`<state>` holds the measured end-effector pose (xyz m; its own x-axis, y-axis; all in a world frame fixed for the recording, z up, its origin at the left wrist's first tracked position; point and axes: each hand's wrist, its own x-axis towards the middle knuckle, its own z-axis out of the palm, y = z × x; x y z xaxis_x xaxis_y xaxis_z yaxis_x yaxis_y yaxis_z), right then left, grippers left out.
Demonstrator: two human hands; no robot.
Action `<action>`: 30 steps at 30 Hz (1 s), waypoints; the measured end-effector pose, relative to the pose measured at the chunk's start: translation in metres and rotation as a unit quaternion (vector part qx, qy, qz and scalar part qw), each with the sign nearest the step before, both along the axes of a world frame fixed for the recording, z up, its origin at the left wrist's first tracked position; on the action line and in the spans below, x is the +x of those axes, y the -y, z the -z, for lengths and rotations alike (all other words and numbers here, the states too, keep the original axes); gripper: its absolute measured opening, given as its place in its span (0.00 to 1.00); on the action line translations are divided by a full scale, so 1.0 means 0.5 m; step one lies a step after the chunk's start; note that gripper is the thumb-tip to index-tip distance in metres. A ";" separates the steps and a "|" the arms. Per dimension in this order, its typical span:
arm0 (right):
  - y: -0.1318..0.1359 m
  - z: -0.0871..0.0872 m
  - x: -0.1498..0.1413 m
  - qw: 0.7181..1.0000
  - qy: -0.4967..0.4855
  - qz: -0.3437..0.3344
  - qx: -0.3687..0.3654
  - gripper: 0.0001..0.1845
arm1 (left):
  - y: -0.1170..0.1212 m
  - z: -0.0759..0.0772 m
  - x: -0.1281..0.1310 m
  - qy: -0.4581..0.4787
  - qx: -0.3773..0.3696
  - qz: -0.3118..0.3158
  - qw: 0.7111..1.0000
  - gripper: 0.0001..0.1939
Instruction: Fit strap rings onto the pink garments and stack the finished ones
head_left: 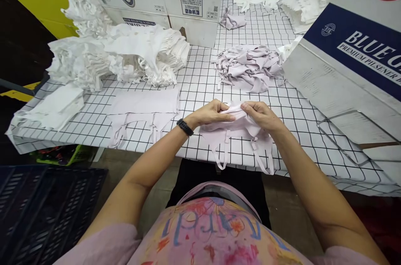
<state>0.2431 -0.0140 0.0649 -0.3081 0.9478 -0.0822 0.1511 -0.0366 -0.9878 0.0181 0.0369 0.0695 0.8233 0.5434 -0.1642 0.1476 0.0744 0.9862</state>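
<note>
A pale pink strappy camisole (239,130) is bunched at its upper edge between my two hands, over the front of the table. My left hand (216,114), below a black wristband, pinches the cloth on one side. On the other side my right hand (260,115) grips the same cloth between thumb and fingers. The straps hang toward me, looping over the table's front edge. To the left, another pale pink camisole (144,103) lies flat with its straps toward me. Beyond my hands is a tangled heap of pale pink garments (250,66).
Stacks of white garments (147,52) stand at the back left, with a smaller white pile (52,106) nearer. A carton (200,27) stands behind them; another carton (332,69) leans at right beside a wire frame (344,140). A checked cloth (194,85) covers the table.
</note>
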 end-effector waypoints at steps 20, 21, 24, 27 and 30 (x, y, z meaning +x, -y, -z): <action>0.071 -0.078 0.026 0.998 -0.007 -0.010 -0.057 0.25 | 0.060 -0.040 -0.010 0.098 -0.087 -0.076 0.988 0.27; 0.071 -0.084 0.031 0.999 0.015 -0.013 -0.036 0.25 | 0.059 -0.046 -0.018 0.099 -0.071 -0.072 0.990 0.27; 0.072 -0.109 0.058 0.992 0.109 -0.027 0.053 0.28 | 0.051 -0.072 -0.056 0.095 -0.002 -0.057 0.994 0.25; 0.073 -0.139 0.096 0.969 0.206 -0.046 0.130 0.30 | 0.043 -0.115 -0.103 0.067 0.064 -0.053 0.994 0.19; 0.074 -0.168 0.130 0.955 0.248 -0.053 0.155 0.25 | 0.035 -0.163 -0.141 0.036 0.114 -0.050 0.992 0.16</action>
